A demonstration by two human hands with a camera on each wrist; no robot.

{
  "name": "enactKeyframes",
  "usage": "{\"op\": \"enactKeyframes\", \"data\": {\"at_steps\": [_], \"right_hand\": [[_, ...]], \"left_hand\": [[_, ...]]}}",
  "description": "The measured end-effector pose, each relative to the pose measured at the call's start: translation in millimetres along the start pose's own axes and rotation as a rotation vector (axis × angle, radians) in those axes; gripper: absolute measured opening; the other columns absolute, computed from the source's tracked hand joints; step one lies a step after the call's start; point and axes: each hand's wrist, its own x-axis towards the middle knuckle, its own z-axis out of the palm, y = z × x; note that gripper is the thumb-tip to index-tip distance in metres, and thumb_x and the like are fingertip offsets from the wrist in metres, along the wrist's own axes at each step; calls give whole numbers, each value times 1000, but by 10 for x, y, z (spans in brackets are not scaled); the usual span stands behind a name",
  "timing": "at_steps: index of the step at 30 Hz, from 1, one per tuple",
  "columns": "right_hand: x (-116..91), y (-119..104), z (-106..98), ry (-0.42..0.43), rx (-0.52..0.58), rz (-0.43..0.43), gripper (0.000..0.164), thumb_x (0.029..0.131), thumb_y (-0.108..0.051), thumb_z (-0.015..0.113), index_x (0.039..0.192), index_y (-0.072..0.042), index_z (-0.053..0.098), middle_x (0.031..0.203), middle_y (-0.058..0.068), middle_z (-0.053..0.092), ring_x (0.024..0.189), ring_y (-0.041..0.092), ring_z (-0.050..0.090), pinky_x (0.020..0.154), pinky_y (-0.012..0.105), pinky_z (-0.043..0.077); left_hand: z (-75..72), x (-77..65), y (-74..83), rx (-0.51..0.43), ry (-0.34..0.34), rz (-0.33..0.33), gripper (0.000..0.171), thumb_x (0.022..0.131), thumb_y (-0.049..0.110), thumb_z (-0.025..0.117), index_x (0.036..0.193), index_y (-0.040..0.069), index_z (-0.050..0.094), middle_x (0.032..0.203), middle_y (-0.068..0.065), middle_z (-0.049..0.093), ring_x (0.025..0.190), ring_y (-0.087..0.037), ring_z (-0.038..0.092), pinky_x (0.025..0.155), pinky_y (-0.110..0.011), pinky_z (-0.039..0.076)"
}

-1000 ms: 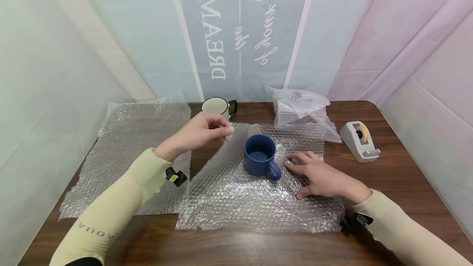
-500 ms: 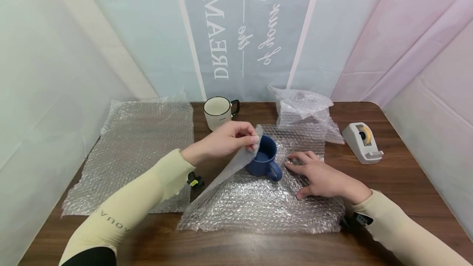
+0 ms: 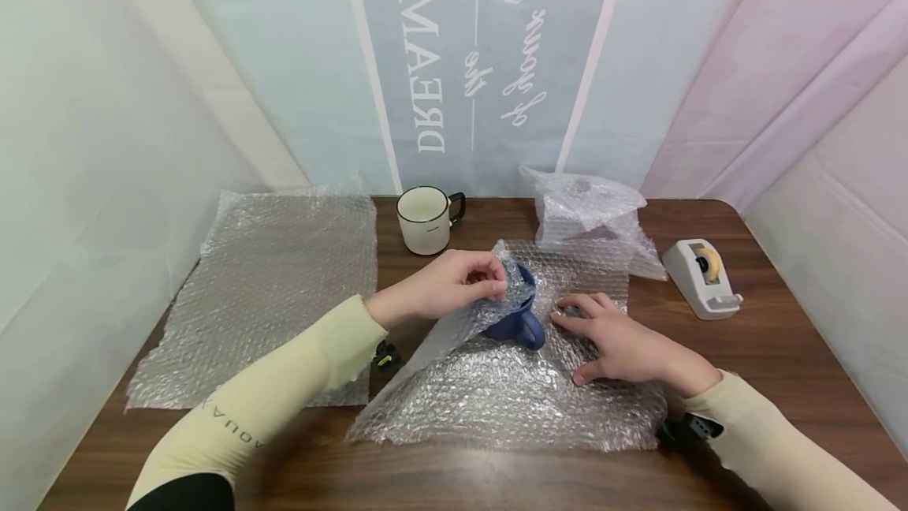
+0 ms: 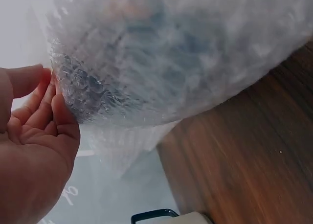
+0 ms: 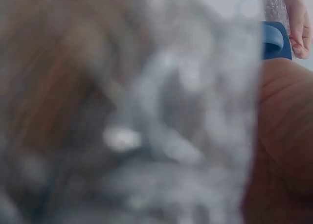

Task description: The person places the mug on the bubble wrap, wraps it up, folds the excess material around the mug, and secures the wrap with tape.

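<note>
Standing upright, blue mug [image 3: 505, 328], handle [image 3: 532, 331] pointing near-right

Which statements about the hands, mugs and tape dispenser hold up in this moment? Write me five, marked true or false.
1. The left hand pinches the bubble wrap sheet over the blue mug. True.

2. The right hand rests on that sheet, beside the mug. True.

3. The blue mug is completely covered. False: its handle shows uncovered.

4. The white mug and the tape dispenser both stand on the wooden table. True.

5. The white mug lies on its side. False: it stands upright.
</note>
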Motion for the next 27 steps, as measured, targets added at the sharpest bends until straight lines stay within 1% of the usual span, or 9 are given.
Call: {"op": "enactKeyframes", "data": {"at_steps": [2, 5, 8, 11, 16, 20, 23, 25, 27], "right_hand": [[-3, 2, -12, -6, 18, -4, 89, 75, -48, 83, 146, -4, 51, 149, 18, 38, 128, 40, 35, 95, 57, 42], [-26, 26, -38, -4, 72, -10, 83, 79, -45, 81, 145, -4, 52, 151, 18, 38, 132, 42, 34, 98, 60, 40], [-69, 75, -55, 23, 115, -29, 74, 81, -37, 82, 142, -5, 55, 150, 18, 42, 135, 44, 35, 101, 62, 37], [-131, 125, -48, 69, 116, -46, 67, 81, -28, 83, 139, -7, 59, 147, 16, 47, 134, 42, 41, 101, 61, 38], [-300, 166, -40, 120, 84, -46, 58, 79, -19, 85, 133, -11, 65, 139, 10, 55, 127, 34, 50, 94, 52, 47], [-469, 188, -64, 121, 54, -53, 58, 76, -19, 86, 131, -14, 66, 136, 8, 57, 122, 32, 52, 88, 50, 49], [-594, 229, -79, 110, 29, -69, 61, 74, -21, 87, 131, -17, 66, 137, 6, 57, 121, 31, 51, 89, 47, 49], [-669, 268, -71, 114, 6, -92, 63, 72, -18, 88, 131, -19, 66, 138, 5, 56, 121, 29, 50, 89, 40, 49], [-733, 308, -49, 123, -15, -123, 67, 70, -7, 87, 132, -21, 65, 140, 5, 54, 121, 27, 48, 89, 32, 48]], "left_hand": [[-2, -13, -6, 24, -16, 10, 5, 98, 13, 66, 102, 10, 66, 92, 4, 69, 85, -6, 64, 78, -25, 52], [-8, -34, -12, 41, -36, 29, 8, 95, 10, 69, 102, 10, 66, 94, 3, 68, 88, -6, 63, 80, -25, 53], [-6, -44, -28, 27, -45, 33, 9, 94, 8, 70, 101, 10, 65, 95, 1, 69, 89, -7, 63, 80, -25, 53], [-4, -43, -37, 31, -42, 32, 8, 94, 8, 70, 100, 11, 65, 95, 2, 69, 90, -6, 63, 81, -25, 53], [3, -37, -32, 46, -34, 24, 7, 93, 8, 71, 97, 11, 66, 92, 4, 69, 88, -5, 63, 80, -25, 53], [4, -43, -18, 43, -30, 16, 6, 93, 10, 71, 97, 11, 66, 92, 5, 69, 88, -5, 62, 79, -24, 53], [7, -49, -15, 37, -27, 12, 5, 94, 10, 70, 97, 11, 66, 92, 5, 68, 88, -5, 62, 78, -23, 53], [10, -52, -19, 38, -27, 13, 5, 94, 10, 70, 97, 12, 67, 92, 5, 68, 89, -5, 62, 79, -23, 53], [13, -54, -27, 46, -23, 20, 6, 93, 10, 71, 97, 12, 67, 94, 5, 69, 91, -5, 63, 79, -22, 52]]}}
